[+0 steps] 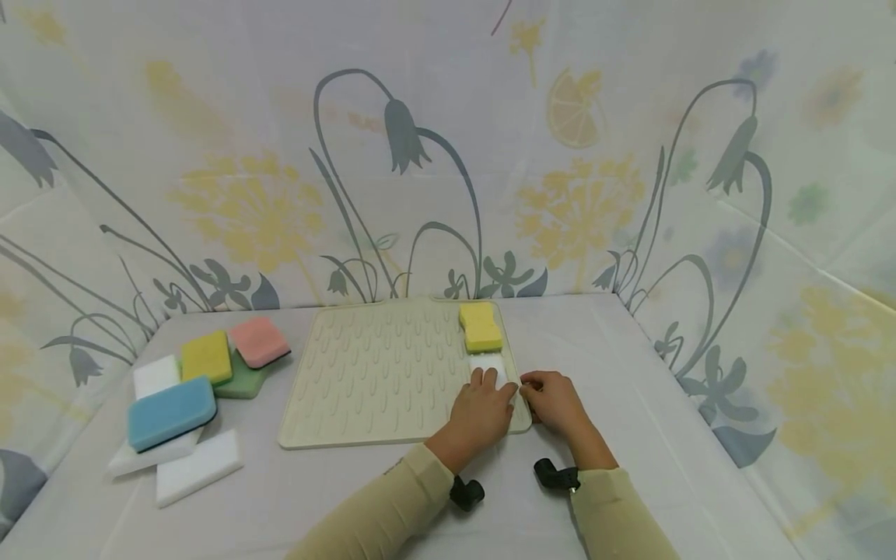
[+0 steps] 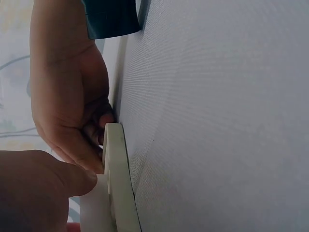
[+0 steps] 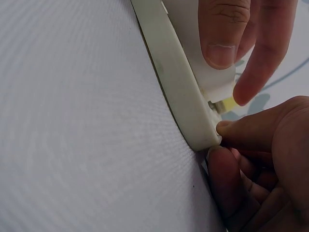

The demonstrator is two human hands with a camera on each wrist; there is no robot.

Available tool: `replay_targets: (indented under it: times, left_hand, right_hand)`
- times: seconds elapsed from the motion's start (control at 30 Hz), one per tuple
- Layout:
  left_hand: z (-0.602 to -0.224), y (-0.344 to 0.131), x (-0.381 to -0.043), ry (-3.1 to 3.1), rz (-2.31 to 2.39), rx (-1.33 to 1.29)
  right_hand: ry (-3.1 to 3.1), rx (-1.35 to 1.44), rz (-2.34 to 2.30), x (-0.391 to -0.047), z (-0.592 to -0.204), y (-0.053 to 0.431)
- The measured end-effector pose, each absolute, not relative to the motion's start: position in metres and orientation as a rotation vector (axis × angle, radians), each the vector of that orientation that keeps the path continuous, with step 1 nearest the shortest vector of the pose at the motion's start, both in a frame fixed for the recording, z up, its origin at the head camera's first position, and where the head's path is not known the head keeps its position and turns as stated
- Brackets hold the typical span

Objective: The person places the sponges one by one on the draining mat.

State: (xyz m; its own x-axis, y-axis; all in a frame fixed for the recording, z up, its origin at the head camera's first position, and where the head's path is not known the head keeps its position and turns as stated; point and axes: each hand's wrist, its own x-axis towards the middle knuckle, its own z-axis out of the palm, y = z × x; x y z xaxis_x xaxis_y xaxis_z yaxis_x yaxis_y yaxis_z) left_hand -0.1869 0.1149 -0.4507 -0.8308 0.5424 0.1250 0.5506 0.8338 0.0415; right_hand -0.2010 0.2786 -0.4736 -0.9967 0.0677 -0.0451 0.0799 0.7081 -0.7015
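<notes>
A cream drying mat [image 1: 378, 373] with raised oblong ridges lies flat on the table. On its right side a white block sponge [image 1: 487, 362] sits in front of a wavy yellow sponge [image 1: 483, 334]. My left hand [image 1: 481, 412] holds the white sponge from above, thumb and fingers spread about it and covering much of it. At the mat's right edge, my right hand [image 1: 558, 404] pinches the rim. The right wrist view shows its thumb [image 3: 248, 130] on top of the rim and a finger below.
At the left of the table lies a loose pile: a blue sponge [image 1: 171, 412], a yellow sponge [image 1: 206, 358], a pink sponge [image 1: 259, 341], a green sponge [image 1: 243, 379] and several white blocks, one white block [image 1: 199, 467] nearest the front. A flowered curtain [image 1: 448, 155] hangs behind.
</notes>
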Motion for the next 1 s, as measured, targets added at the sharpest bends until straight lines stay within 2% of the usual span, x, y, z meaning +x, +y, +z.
replay_targets:
  times: [0.5,1.0]
  left_hand:
    - [-0.451,0.1,-0.188,-2.949,-0.241,-0.842]
    - [-0.443,0.058,-0.198,-2.941,-0.336,-0.739]
  right_hand:
    - [2.867,0.132,-1.185,-0.2,-0.475,0.279]
    - [2.849,0.174,-1.201,-0.2,-0.477,0.277]
